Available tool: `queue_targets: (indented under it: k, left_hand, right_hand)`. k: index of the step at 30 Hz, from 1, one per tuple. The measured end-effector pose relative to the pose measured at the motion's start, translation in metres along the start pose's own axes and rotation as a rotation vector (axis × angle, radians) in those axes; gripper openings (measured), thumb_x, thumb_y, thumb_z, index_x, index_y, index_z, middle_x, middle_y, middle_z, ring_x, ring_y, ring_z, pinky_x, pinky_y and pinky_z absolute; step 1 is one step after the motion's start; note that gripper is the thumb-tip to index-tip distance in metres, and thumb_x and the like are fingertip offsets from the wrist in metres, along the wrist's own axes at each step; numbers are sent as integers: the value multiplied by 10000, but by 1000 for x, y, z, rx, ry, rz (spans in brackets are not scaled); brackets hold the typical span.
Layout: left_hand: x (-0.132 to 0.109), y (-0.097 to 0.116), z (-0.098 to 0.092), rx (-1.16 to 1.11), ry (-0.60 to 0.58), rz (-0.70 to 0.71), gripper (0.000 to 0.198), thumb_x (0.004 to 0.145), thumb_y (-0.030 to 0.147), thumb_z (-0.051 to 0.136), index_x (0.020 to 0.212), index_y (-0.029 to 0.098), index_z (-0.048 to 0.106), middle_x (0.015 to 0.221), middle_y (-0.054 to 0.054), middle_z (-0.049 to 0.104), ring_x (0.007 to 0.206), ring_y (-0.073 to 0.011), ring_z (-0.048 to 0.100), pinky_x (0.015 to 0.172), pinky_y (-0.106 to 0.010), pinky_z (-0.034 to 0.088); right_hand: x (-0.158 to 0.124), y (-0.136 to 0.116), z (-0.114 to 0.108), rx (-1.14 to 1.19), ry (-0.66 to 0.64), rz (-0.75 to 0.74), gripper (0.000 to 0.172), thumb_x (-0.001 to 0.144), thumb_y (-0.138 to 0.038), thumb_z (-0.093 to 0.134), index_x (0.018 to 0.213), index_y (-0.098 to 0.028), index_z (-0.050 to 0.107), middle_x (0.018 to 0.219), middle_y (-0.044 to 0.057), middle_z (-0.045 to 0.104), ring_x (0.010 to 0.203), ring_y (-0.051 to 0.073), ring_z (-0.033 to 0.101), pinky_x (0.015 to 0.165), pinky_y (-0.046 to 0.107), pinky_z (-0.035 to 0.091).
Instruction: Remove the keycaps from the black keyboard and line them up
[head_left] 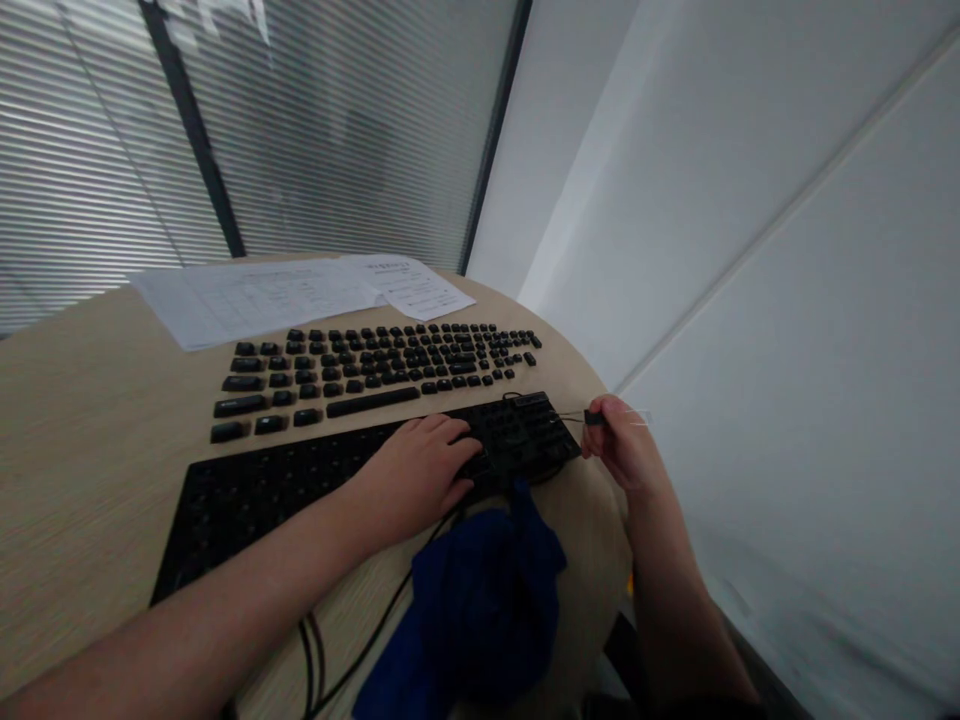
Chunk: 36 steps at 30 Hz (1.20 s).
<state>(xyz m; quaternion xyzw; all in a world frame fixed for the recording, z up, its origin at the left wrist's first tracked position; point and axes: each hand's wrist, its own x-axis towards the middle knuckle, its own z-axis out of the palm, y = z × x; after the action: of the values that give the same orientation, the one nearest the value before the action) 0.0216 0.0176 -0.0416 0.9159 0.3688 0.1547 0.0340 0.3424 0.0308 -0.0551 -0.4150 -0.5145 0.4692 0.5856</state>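
A black keyboard [247,510] lies across the table, most of its key field bare of caps. My left hand [420,475] rests palm down on its right-middle part, fingers spread, holding nothing. Past the keyboard's right end, my right hand [621,440] is closed on a wire keycap puller [594,417] with a black handle. The puller's thin wires point left over the number pad [525,430]; whether they touch a key there I cannot tell. Behind the keyboard, loose black keycaps [373,402] are laid out in rows, in keyboard order.
A crumpled blue cloth [487,600] lies at the table's front edge, below the keyboard. Black cable [375,640] runs beside it. Printed paper sheets [277,295] are spread at the back. A white wall [787,250] stands close on the right, window blinds [337,130] behind.
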Motion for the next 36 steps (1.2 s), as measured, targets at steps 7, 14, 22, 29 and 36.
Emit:
queue_targets:
  k: [7,14,22,29,36]
  left_hand:
    - [3,2,1,-29,-15,-24,465,905,264,734,1355,177,653,1327,-127,690,1258,-322,629,1095,-486,505]
    - [0,0,7,8,-67,-61,540,912,410,730,1406,211,644,1535,-168,570,1447,-370,504,1213,-543,384]
    - [-1,1,10,26,-124,-65,600,926,465,685,1470,227,599,1622,-194,469,1519,-405,408,1231,-624,302]
    - [-1,1,10,5,-97,-53,586,909,458,703,1439,223,619,1598,-196,502,1505,-397,431,1225,-605,315]
    - [0,3,8,5,-136,-72,594,909,432,710,1455,218,614,1610,-200,485,1517,-405,409,1233,-611,299]
  right_hand:
    - [2,8,0,102,19,-38,434,850,-603,761,1042,-233,639,624,-47,582,497,132,545,421,231,468]
    - [2,23,-1,-197,154,-140,450,956,-675,571,819,-246,572,485,-102,355,388,103,359,403,230,433]
    - [0,28,-1,-375,153,-109,478,973,-695,511,818,-244,546,514,-94,403,387,105,417,402,239,412]
    - [0,29,1,-466,127,-109,447,1010,-650,478,817,-252,541,482,-79,440,386,128,450,388,247,340]
    - [3,27,4,-595,90,-147,379,1020,-574,511,822,-257,567,544,-40,498,465,148,458,437,268,343]
